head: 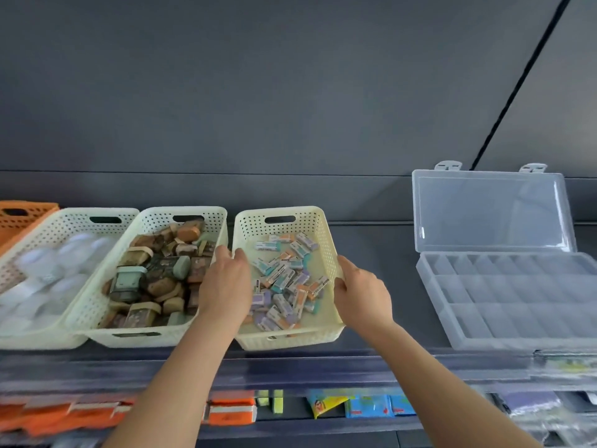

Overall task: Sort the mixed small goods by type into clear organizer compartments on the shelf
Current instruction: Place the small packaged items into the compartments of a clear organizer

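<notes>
A cream perforated basket point(284, 218) stands on the dark shelf, holding several small pastel wrapped erasers point(284, 279). My left hand point(226, 286) grips its left rim, thumb inside the basket. My right hand point(361, 292) grips its right rim. To the right lies a clear plastic organizer point(517, 295) with several bare compartments, its lid point(491, 211) standing open against the back wall.
Left of the held basket sits a cream basket point(181, 215) of brown and green small goods, then a cream basket point(74, 218) of white items and an orange basket point(22, 215). Packaged goods point(365, 405) hang on the shelf below. The shelf front edge point(323, 363) runs across.
</notes>
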